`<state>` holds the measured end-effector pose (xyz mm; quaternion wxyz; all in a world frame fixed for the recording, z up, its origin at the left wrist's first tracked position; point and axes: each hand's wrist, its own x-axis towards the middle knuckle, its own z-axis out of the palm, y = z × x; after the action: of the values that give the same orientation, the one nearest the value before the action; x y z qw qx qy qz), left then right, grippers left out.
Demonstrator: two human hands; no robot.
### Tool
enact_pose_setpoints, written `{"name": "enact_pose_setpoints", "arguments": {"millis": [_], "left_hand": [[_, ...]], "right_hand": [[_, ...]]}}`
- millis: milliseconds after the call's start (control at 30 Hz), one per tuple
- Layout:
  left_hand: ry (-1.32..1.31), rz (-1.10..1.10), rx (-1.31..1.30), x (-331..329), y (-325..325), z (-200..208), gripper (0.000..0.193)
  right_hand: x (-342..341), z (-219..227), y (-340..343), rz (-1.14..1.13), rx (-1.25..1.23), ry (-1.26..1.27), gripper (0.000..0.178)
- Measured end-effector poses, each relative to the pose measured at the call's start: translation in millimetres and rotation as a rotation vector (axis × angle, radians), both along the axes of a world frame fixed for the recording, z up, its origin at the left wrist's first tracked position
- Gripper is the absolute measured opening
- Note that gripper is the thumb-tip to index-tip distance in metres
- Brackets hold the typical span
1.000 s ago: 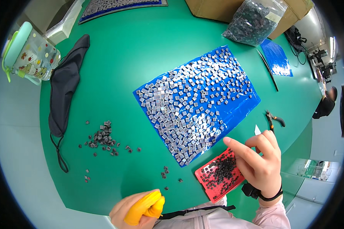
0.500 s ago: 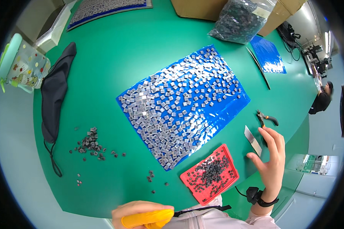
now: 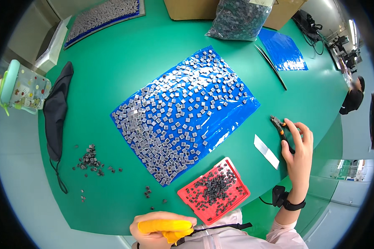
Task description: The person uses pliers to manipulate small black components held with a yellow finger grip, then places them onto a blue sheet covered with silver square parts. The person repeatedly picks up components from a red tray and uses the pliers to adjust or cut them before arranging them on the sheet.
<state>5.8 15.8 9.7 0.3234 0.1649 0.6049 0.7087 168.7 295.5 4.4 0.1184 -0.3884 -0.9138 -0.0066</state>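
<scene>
My left hand [image 3: 151, 219] is at the table's front edge with its fingers curled closed. Soft yellow material [image 3: 164, 225] lies along those fingers; whether it is worn or held I cannot tell. At the right, my right hand [image 3: 301, 153] has thumb and fingers around the handles of side cutters [image 3: 277, 123], which lie on the table. Beside them is a flat metal blade [image 3: 266, 152]. Between my hands a red tray [image 3: 186, 198] holds many small dark pieces [image 3: 216, 189]. Beyond it, a blue sheet [image 3: 226, 128] is covered with small grey square pieces [image 3: 166, 137].
Loose dark pieces [image 3: 90, 159] lie at left, near a black pouch [image 3: 56, 112] and a clear bottle [image 3: 29, 89]. Tweezers [image 3: 272, 68], a second blue sheet [image 3: 284, 50], a filled plastic bag [image 3: 239, 20] and a cardboard box [image 3: 189, 10] are far back. Another person [image 3: 353, 97] is at far right.
My right hand has closed from an open reach onto the side cutters, whose handles have come together and turned. The whole view has shifted, so the table's things appear further left.
</scene>
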Motion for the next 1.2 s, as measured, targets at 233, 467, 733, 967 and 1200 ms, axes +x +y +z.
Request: {"name": "enact_pose_setpoints", "arguments": {"millis": [233,467,733,967,1200], "left_hand": [[-0.03,0.014,0.046,14,-4,-26,0.009],[-0.071,-0.019,0.088,15,4,-26,0.006],[-0.183,0.151,0.177,38,4,-43,0.03],[-0.109,0.158,0.009,36,-4,-39,0.033],[-0.054,0.127,-0.002,32,-4,-33,0.032]], "right_hand": [[10,4,4,-0.072,-0.488,0.465,0.026],[26,25,-41,0.183,-0.797,0.746,0.05],[-11,20,-85,0.514,-0.717,0.434,0.058],[-22,15,-90,0.556,-0.582,0.415,0.058],[-22,17,-94,0.541,-0.537,0.396,0.055]]}}
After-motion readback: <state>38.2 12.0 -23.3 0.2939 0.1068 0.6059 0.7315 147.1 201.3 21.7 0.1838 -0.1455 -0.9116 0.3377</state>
